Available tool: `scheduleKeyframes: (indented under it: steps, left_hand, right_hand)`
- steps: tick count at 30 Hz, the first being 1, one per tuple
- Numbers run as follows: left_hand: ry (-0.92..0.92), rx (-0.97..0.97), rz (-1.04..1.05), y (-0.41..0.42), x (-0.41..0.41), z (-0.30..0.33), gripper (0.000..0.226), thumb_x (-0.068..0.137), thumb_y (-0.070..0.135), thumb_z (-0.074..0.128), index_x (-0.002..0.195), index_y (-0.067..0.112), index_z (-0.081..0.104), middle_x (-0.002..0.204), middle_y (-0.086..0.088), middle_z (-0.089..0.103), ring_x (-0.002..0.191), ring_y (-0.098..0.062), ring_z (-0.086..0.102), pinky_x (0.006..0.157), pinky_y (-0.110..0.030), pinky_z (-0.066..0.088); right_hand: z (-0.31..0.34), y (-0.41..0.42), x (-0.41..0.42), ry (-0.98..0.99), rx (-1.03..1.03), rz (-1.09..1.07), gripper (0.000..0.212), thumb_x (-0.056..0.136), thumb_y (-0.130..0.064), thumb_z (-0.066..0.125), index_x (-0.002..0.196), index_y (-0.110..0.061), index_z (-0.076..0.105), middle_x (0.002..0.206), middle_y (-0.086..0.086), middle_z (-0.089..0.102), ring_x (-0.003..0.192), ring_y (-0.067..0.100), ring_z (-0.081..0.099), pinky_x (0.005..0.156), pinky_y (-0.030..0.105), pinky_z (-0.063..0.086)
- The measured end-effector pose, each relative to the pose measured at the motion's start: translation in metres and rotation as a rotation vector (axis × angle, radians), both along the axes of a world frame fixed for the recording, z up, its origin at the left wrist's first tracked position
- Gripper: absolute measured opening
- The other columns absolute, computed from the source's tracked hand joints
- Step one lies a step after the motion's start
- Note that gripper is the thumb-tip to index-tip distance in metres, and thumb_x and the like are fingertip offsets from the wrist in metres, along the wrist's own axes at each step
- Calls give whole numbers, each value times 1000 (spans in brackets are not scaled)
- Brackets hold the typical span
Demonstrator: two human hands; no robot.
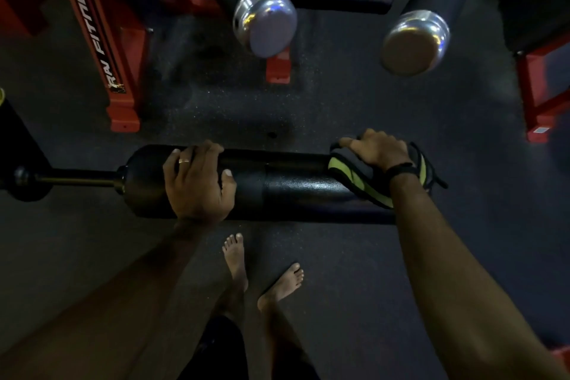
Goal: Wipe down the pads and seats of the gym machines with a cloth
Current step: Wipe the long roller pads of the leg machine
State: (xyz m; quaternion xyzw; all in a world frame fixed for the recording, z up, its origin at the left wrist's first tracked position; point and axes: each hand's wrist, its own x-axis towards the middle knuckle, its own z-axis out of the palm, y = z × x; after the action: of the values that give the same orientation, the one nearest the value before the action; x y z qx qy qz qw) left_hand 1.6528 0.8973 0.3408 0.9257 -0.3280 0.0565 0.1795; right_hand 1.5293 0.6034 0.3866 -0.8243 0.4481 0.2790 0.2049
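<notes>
A black foam roller pad point(283, 185) lies across the middle of the head view on a black metal bar that runs off to the left. My left hand point(197, 182) grips the pad's left part, fingers curled over its top and thumb on the near side. My right hand point(377, 148) presses a black and yellow-green cloth point(354, 177) onto the pad's right end, fingers curled over the cloth. The cloth wraps over the pad and hangs down its near side.
Two more dark roller pads with shiny metal end caps point(266, 20) point(415, 42) stick out above the pad. Red machine frame legs point(120, 71) point(539, 86) stand left and right on the dark rubber floor point(339, 271). My bare feet point(262, 268) are below the pad.
</notes>
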Motion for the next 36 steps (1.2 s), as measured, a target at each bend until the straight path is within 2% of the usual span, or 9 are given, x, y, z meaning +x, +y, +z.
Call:
scheduleKeyframes:
  steps: [4,7,12,15,21,25,29,32,36]
  left_hand:
    - [11,8,8,17,-21,-4,51,77,31,57,123,9,57,130,-10,58,127,-32,50,115,-48,24]
    - [35,23,-42,43,-45,-4,59,79,37,54,130,6,51,141,-13,49,139,-34,38,116,-50,19]
    - [55,-52,-64,25,-14,27,29,89,31,51,106,9,61,110,-11,58,106,-32,52,93,-45,32]
    - [113,118,5,2,29,33,36,95,37,42,102,9,63,101,-12,62,96,-31,56,92,-46,36]
    - [105,287,29,5,29,16,41,94,36,39,91,9,70,93,-12,70,95,-34,62,98,-48,37]
    - [88,273,21,4,33,12,38,91,37,40,89,11,68,89,-10,69,88,-33,61,93,-46,36]
    - [79,270,15,3,33,12,38,90,37,40,88,11,67,86,-11,70,84,-33,62,90,-46,36]
    - [76,267,16,2,33,12,39,89,36,40,90,10,68,87,-13,71,84,-34,63,88,-47,37]
    - [62,244,31,3,32,12,37,90,35,41,89,9,68,87,-12,71,85,-34,62,91,-47,36]
  right_hand:
    - [-1,32,-33,-281,-300,71,59,90,-63,35,89,-12,65,104,14,70,99,34,60,97,46,37]
    - [-11,59,-76,-496,-486,135,56,89,-54,38,114,-16,71,114,11,69,110,33,59,107,51,35]
    - [-23,70,-106,-601,-561,177,56,92,-51,45,131,-14,64,130,14,62,129,35,51,117,58,24]
    - [-26,62,-109,-630,-627,203,56,92,-50,46,128,-13,66,129,13,63,128,35,52,117,57,23]
    - [-2,26,-68,-319,-472,-46,61,88,-58,35,100,-11,71,110,18,68,109,39,58,105,56,37]
    - [2,43,-4,-122,-267,-45,58,94,-60,40,106,-12,71,119,17,67,116,35,56,108,50,26]
    - [-1,125,18,-356,-352,151,52,87,-56,41,105,-18,71,108,10,69,105,32,59,105,49,35]
    - [-4,152,-10,-569,-337,246,54,89,-54,50,127,-19,65,128,11,63,127,32,53,117,56,26]
    - [-13,119,-83,-586,-365,353,61,87,-54,55,140,-22,57,147,7,52,144,30,39,121,59,14]
